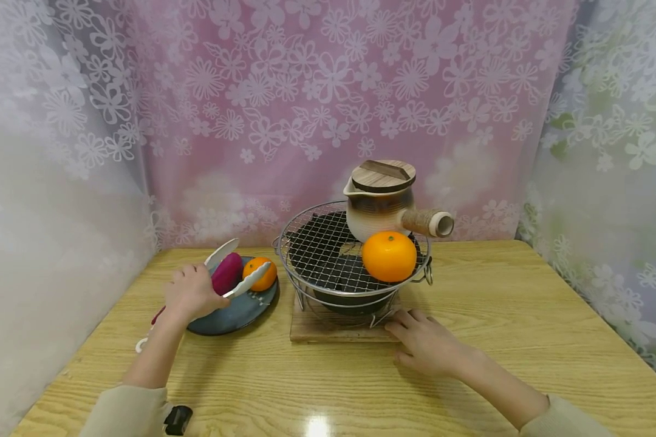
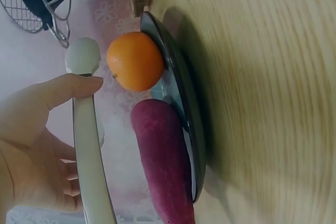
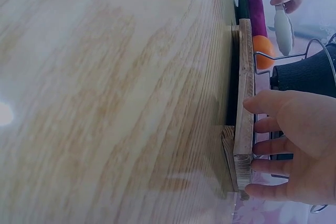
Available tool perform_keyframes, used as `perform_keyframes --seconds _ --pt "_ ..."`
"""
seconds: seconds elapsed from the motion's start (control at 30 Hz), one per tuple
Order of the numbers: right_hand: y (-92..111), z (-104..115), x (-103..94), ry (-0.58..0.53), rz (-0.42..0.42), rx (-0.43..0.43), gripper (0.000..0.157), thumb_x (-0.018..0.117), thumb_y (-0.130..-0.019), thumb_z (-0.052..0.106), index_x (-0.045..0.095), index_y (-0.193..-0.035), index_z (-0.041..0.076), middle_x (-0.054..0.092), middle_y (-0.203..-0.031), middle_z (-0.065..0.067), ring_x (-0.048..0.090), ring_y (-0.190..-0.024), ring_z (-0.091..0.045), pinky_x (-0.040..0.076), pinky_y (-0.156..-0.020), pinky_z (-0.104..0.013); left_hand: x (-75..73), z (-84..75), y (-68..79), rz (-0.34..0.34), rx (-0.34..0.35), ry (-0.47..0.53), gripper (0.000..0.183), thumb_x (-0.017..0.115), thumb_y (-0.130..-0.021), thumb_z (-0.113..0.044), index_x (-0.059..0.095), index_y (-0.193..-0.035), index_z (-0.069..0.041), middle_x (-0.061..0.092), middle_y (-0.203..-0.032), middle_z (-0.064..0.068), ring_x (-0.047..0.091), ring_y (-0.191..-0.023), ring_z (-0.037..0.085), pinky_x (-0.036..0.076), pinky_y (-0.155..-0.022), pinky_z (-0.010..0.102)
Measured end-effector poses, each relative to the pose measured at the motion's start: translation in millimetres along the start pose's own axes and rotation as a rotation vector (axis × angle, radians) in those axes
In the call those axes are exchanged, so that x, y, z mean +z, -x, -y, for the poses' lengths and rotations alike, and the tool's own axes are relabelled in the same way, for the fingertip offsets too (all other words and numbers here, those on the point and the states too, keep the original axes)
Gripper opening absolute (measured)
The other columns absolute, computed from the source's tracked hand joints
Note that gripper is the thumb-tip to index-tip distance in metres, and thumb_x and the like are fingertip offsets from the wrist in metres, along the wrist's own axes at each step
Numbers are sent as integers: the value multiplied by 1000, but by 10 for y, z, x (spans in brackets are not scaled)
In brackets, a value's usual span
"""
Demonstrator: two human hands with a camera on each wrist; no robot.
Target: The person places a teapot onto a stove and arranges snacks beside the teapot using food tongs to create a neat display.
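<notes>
My left hand (image 1: 192, 297) grips a pair of tongs (image 2: 90, 145) with white, scalloped tips; the tong arms stand spread. Between them in the head view shows a purple sweet potato (image 1: 226, 273), lying on a dark blue-grey plate (image 1: 226, 318). An orange (image 2: 135, 61) sits beside it on the same plate, overlapped by one tong tip in the head view. My right hand (image 1: 429, 343) rests against the near right corner of a wooden board (image 1: 333, 332), fingers fairly straight, fingertips (image 3: 253, 103) right at its edge.
On the board stands a black-bowled grill with a round wire rack (image 1: 328, 243). The rack carries another orange (image 1: 389, 256) and a cream-brown teapot (image 1: 379, 209) with a wooden lid and a wrapped side handle (image 1: 421, 221). Floral curtains (image 1: 333, 121) enclose the wooden table (image 1: 503, 291).
</notes>
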State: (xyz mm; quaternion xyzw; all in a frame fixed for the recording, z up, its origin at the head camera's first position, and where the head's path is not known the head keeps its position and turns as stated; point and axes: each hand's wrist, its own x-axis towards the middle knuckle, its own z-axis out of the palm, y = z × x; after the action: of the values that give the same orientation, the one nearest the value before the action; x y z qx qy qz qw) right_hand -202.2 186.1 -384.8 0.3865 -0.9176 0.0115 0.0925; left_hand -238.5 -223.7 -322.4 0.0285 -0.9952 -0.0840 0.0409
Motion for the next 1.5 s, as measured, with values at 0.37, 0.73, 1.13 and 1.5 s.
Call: perform_keyframes --seconds 0.37,0.73,1.13,1.5 --pt "-1 0 11 1 4 7 40 67 -83 29 59 -113 5 51 -115 -14 51 -98 -32 47 -77 -47 99 -4 -20 -9 17 -11 76 79 -63 -39 46 -105 15 46 -98 30 42 -91 45 37 -75 56" --pt "-2 -19 35 18 -11 -4 39 67 -82 30 60 -113 6 52 -115 -14 51 -98 -32 47 -76 -47 188 -5 -24 -4 18 -45 80 80 -64 -39 44 -109 17 44 -107 34 41 -96 48 36 -79 58" --pt "6 -14 37 5 2 3 40 68 -82 29 59 -113 5 51 -116 -15 51 -100 -33 46 -78 -48 236 -28 -22 2 41 -67 79 80 -65 -36 44 -112 17 45 -108 32 41 -99 49 34 -81 60" --pt "6 -21 37 9 -19 -12 39 68 -82 29 59 -113 6 51 -115 -14 51 -98 -32 46 -77 -47 290 -47 -35 2 45 -95 84 79 -66 -37 42 -116 19 44 -111 32 39 -104 50 32 -85 61"
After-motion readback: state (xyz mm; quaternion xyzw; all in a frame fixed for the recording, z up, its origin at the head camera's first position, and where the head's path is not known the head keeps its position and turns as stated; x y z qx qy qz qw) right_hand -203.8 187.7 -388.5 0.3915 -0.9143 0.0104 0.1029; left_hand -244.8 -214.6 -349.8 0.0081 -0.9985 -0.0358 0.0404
